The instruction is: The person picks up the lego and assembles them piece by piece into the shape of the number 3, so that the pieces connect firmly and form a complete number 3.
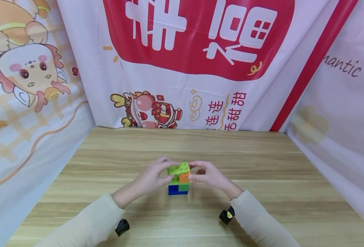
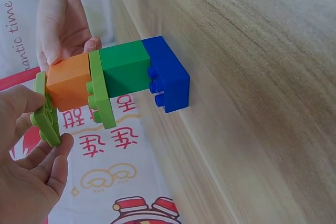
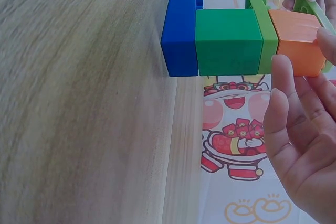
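Observation:
A short tower of toy building bricks stands upright on the table. A blue brick (image 2: 177, 80) forms its base, with a green brick (image 3: 229, 41) above, then a flat lime brick (image 2: 103, 95) and an orange brick (image 3: 299, 38). At the top, my left hand (image 1: 152, 175) pinches another flat lime brick (image 1: 179, 168) by its overhanging end. That brick sits at a slight tilt against the orange one. My right hand (image 1: 211, 175) grips the orange brick from the right, thumb on the near side and fingers behind; the exact contact is partly hidden.
The wooden table (image 1: 132, 144) reaches back to a printed cloth (image 1: 197, 73), with more cloth on both sides. Dark wrist devices (image 1: 226, 215) sit under the sleeves.

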A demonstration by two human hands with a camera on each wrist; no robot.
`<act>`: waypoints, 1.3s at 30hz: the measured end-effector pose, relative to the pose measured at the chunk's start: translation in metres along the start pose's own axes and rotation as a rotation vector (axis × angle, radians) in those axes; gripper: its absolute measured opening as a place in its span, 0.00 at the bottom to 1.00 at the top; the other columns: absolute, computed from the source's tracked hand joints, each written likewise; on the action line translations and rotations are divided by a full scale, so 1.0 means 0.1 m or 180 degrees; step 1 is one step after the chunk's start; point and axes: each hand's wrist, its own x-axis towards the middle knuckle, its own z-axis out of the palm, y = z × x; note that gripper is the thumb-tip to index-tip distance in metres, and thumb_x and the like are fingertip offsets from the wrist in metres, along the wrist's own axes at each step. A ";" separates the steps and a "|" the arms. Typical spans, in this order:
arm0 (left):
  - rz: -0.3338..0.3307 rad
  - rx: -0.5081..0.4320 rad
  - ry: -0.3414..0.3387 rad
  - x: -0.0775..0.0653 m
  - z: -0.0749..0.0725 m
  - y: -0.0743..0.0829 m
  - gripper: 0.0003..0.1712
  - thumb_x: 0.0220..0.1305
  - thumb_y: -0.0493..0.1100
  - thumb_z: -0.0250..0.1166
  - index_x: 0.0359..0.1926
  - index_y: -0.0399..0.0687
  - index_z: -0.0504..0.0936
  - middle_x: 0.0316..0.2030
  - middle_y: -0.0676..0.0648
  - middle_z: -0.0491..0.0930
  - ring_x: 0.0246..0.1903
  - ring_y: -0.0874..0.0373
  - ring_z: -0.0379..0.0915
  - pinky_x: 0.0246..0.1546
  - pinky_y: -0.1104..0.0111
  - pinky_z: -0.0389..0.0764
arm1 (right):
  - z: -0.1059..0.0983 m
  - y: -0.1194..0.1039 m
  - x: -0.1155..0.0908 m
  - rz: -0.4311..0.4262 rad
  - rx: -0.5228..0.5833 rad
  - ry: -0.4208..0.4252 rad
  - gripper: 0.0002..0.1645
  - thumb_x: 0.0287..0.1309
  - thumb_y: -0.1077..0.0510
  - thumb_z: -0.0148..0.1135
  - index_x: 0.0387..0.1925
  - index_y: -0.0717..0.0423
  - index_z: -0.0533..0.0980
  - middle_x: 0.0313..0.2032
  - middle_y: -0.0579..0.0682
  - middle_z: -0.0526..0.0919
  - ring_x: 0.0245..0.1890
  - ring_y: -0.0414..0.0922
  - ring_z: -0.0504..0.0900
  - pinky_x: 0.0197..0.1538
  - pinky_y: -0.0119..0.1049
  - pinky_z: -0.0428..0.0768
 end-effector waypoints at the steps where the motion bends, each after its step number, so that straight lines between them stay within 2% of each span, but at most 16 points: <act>1: 0.0000 0.0001 -0.0015 0.00 0.00 0.00 0.23 0.54 0.35 0.67 0.53 0.49 0.77 0.43 0.53 0.74 0.37 0.63 0.71 0.32 0.68 0.77 | 0.00 0.00 0.00 -0.0008 -0.0009 -0.0003 0.24 0.56 0.66 0.61 0.55 0.67 0.69 0.47 0.58 0.75 0.30 0.62 0.77 0.39 0.57 0.75; 8: -0.0051 0.0002 -0.0148 0.01 0.00 0.00 0.22 0.56 0.37 0.66 0.53 0.53 0.77 0.47 0.54 0.73 0.41 0.64 0.71 0.37 0.68 0.77 | -0.01 0.01 0.00 -0.0049 -0.0026 -0.0033 0.24 0.56 0.66 0.61 0.55 0.67 0.70 0.46 0.58 0.75 0.30 0.65 0.77 0.39 0.57 0.75; 17: -0.0004 0.0308 -0.0449 0.03 -0.05 0.01 0.24 0.60 0.39 0.64 0.58 0.59 0.75 0.49 0.54 0.70 0.41 0.65 0.68 0.37 0.75 0.74 | -0.01 0.01 0.00 -0.0056 -0.0095 -0.0028 0.24 0.56 0.66 0.61 0.55 0.66 0.70 0.46 0.57 0.75 0.29 0.59 0.78 0.38 0.56 0.76; 22: 0.0069 0.0397 -0.0598 0.07 -0.08 0.02 0.25 0.60 0.38 0.63 0.59 0.59 0.74 0.48 0.54 0.70 0.40 0.66 0.68 0.39 0.75 0.74 | -0.01 0.01 0.00 -0.0035 -0.0077 -0.0023 0.24 0.56 0.66 0.61 0.55 0.67 0.70 0.46 0.58 0.75 0.29 0.56 0.79 0.38 0.56 0.76; 30: 0.0233 0.0570 -0.0716 0.13 -0.13 0.04 0.26 0.58 0.36 0.65 0.58 0.56 0.75 0.46 0.51 0.71 0.38 0.64 0.68 0.39 0.75 0.74 | 0.00 -0.01 0.00 0.0011 -0.0095 0.0001 0.25 0.56 0.66 0.61 0.55 0.67 0.70 0.47 0.57 0.75 0.28 0.50 0.79 0.39 0.55 0.76; 39: 0.0275 0.0517 -0.0831 0.17 -0.17 0.09 0.24 0.57 0.34 0.65 0.56 0.51 0.76 0.45 0.49 0.72 0.39 0.61 0.70 0.40 0.73 0.75 | -0.01 -0.02 -0.01 -0.0013 -0.0160 -0.0011 0.24 0.56 0.66 0.60 0.55 0.66 0.70 0.46 0.57 0.75 0.28 0.56 0.79 0.39 0.53 0.77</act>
